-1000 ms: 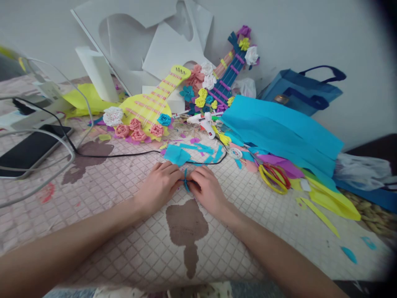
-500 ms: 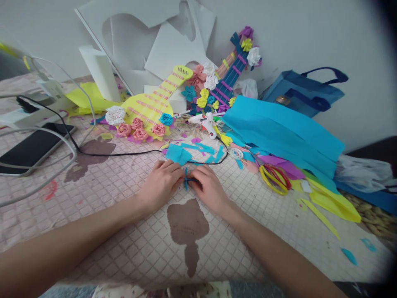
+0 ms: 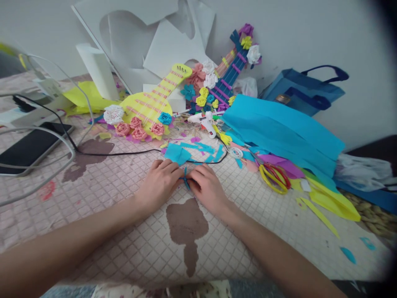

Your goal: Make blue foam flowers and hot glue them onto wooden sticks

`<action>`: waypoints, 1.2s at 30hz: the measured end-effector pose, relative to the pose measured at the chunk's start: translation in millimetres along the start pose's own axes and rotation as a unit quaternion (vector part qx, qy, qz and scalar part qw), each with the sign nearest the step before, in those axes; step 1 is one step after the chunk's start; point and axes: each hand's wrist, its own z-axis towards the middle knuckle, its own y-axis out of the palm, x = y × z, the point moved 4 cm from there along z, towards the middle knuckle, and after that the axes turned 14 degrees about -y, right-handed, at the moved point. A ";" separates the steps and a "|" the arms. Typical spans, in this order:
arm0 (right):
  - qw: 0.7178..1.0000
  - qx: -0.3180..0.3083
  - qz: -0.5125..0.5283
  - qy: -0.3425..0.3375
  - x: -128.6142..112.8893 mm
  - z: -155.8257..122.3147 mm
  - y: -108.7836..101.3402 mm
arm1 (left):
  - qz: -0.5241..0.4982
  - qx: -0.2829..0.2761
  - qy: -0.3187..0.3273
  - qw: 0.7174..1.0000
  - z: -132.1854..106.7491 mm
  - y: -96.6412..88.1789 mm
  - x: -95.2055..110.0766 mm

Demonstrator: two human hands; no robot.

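A small blue strip of paper [image 3: 185, 179], apparently crossed or twisted at its middle, is held between my two hands just above the patterned cloth. My left hand [image 3: 161, 179] pinches its left side, fingers curled over. From the other side my right hand [image 3: 208, 185] grips it with closed fingertips. The fingers partly hide the strip, so its full shape is unclear. Just beyond my hands lie a blue paper piece [image 3: 178, 154] and several loose blue strips [image 3: 203, 147].
A white glue gun [image 3: 207, 123] lies behind, its black cord [image 3: 124, 154] crossing the table. Yellow-handled scissors [image 3: 273, 180] and a large blue sheet [image 3: 279, 128] are at right. A yellow paper guitar [image 3: 145, 109] leans at the back; a phone [image 3: 32, 149] lies left.
The blue strip has turned slightly between my fingertips, its lower end tilting to the right. Both hands stay in nearly the same place, and the view has shifted a little.
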 end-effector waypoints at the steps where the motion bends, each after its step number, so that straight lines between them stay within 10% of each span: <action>1: 1.000 -0.001 0.001 0.000 0.0 0.1 0.2 | -0.002 -0.001 0.002 1.000 0.4 -0.3 -0.1; 36: 0.999 0.008 0.042 0.019 12.1 -2.0 2.9 | -0.086 -0.024 -0.016 0.996 7.5 5.5 -14.3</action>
